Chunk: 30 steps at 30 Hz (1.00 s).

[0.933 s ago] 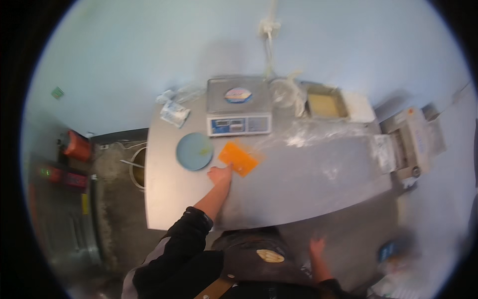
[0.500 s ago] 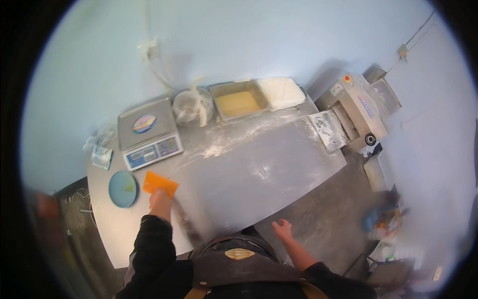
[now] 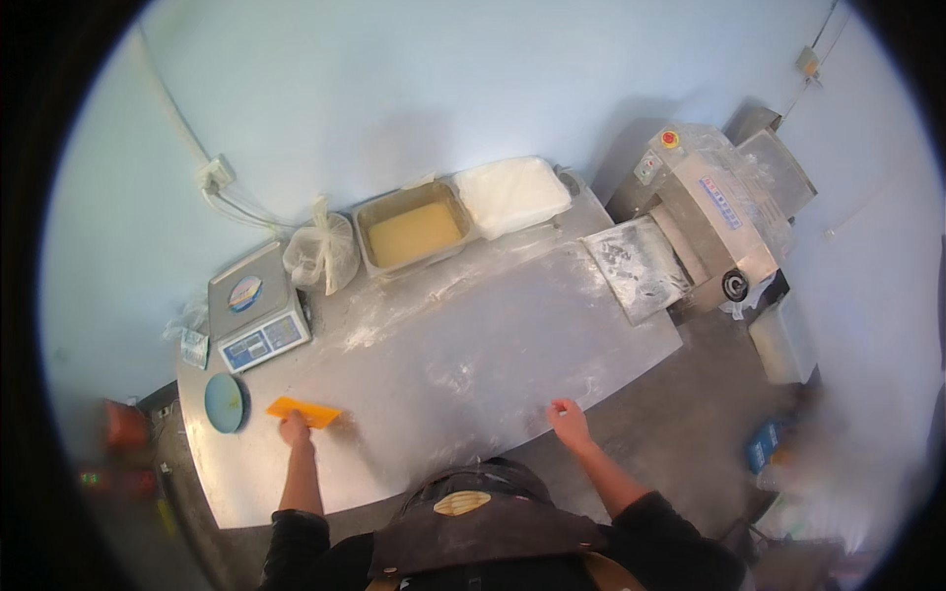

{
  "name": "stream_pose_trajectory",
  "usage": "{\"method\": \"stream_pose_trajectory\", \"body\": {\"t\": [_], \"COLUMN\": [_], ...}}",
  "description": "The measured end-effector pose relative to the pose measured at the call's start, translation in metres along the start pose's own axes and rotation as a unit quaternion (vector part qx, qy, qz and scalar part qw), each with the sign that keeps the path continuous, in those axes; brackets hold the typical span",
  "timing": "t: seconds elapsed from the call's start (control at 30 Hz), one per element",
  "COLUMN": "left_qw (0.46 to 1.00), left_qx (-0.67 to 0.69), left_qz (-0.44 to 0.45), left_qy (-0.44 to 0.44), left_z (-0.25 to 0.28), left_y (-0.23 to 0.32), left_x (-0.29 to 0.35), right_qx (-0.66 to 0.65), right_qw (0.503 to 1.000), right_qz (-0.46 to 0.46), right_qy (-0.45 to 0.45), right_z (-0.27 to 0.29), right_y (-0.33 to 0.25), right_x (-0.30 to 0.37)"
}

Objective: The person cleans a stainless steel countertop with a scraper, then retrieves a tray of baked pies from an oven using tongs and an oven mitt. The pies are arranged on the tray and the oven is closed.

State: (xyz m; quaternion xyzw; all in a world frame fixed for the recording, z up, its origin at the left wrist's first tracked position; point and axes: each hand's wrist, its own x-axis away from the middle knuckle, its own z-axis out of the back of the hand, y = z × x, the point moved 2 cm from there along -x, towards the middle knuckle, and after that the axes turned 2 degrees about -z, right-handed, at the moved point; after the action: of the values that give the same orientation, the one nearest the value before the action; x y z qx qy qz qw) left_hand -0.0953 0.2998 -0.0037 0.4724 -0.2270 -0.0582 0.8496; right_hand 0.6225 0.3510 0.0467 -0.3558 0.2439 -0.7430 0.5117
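Observation:
My left hand [image 3: 295, 428] is closed on an orange dough scraper [image 3: 304, 412], a flat sheet held above the near left part of the metal table [image 3: 473, 364]. A blue-green plate [image 3: 225, 403] with a small yellowish bit on it lies just left of the scraper. My right hand [image 3: 569, 424] hovers by the table's front edge, its fingers loosely curled and apart. Nothing shows in it. White flour-like powder streaks the table between and beyond my hands.
A digital scale [image 3: 264, 341] stands behind the plate. Along the wall are a tied plastic bag [image 3: 322, 255], a metal pan with yellow contents [image 3: 414, 234] and a white covered tub [image 3: 512, 195]. A steel machine [image 3: 717, 212] with a powdered tray [image 3: 637, 266] is at the right.
The view has shifted. My left hand has drawn the scraper nearer me and right, away from the plate and scale. My right hand has risen to the table's front edge.

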Motion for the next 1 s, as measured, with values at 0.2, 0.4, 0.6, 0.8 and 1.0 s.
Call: {"method": "stream_pose_trajectory", "body": {"t": [0.2,0.4,0.6,0.8,1.0], "left_qw": [0.983,0.966,0.969,0.966,0.961], "left_qx": [-0.162,-0.217,-0.161,-0.121,-0.088], "left_qz": [-0.023,-0.093,-0.094,-0.114,-0.150], "left_qy": [-0.081,-0.101,-0.161,-0.200,-0.217], "left_z": [-0.035,-0.033,-0.031,-0.061,-0.123], "left_y": [-0.023,-0.009,0.006,0.034,0.073], "left_x": [0.094,0.210,0.299,0.373,0.410], "right_qx": [-0.050,-0.023,-0.002,0.099,0.096], "right_qw": [0.990,0.962,0.916,0.865,0.881], "right_qz": [0.054,0.134,0.200,0.374,0.399], "right_qy": [-0.116,-0.236,-0.348,-0.320,-0.236], "right_z": [-0.020,-0.051,-0.091,-0.111,-0.075], "right_y": [-0.030,-0.065,-0.121,-0.182,-0.181], "right_x": [0.009,0.060,0.104,0.125,0.064]}}
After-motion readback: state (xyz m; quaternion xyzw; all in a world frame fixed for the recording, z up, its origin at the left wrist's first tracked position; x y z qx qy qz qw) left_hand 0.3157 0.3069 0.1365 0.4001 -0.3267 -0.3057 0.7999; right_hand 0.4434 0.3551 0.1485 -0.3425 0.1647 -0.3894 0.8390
